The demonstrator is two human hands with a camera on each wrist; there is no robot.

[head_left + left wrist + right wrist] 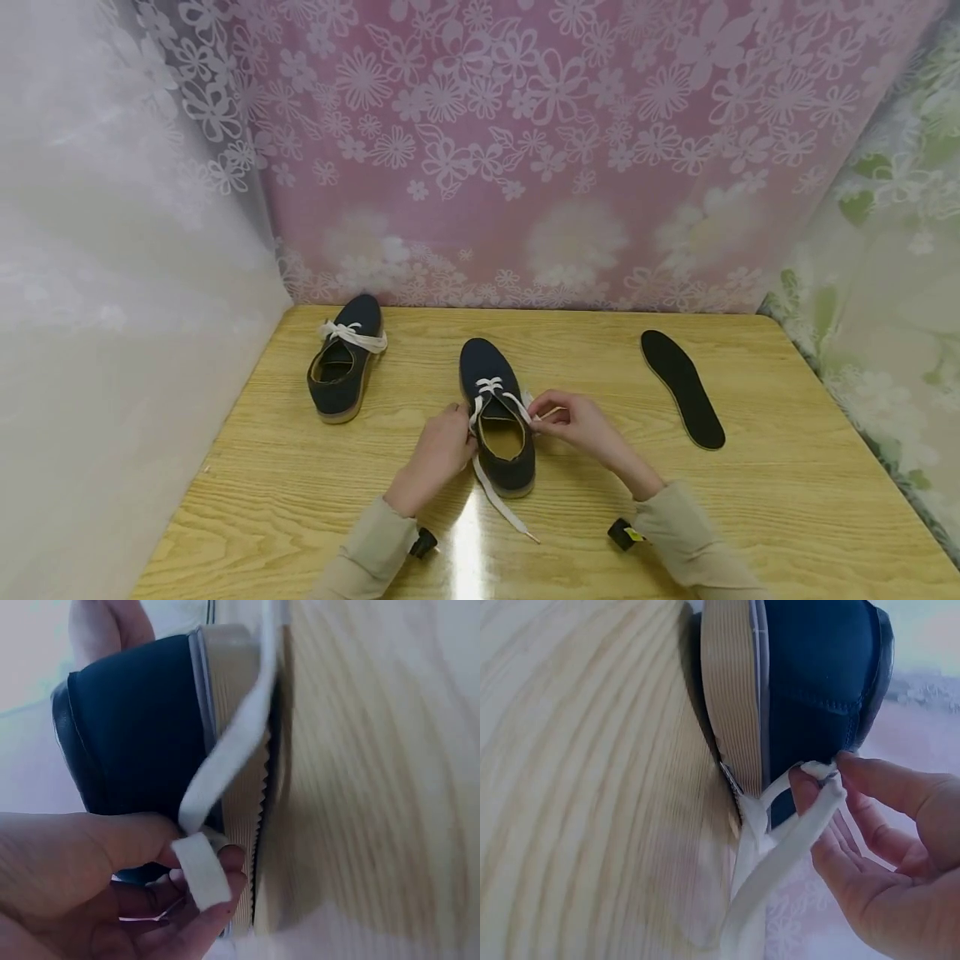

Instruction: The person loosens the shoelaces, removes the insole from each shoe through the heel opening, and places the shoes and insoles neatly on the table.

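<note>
A dark navy shoe (486, 362) with white laces stands at mid-table, toe pointing away, its opening showing a tan inside. On its left side my left hand (442, 442) pinches one white shoelace (229, 761) between thumb and fingers, close against the sole. That lace's loose end trails past the heel onto the table. Across the shoe, my right hand (576, 425) pinches the other shoelace (780, 859) between thumb and fingertips, near the shoe's side. In the right wrist view this lace loops down from the fingertips to the tabletop.
A matching navy shoe (341, 392), its laces tied across it, stands at the back left of the wooden table (255, 483). To the right lies a black insole (682, 387). Flowered pink curtain (487, 167) hangs behind the table.
</note>
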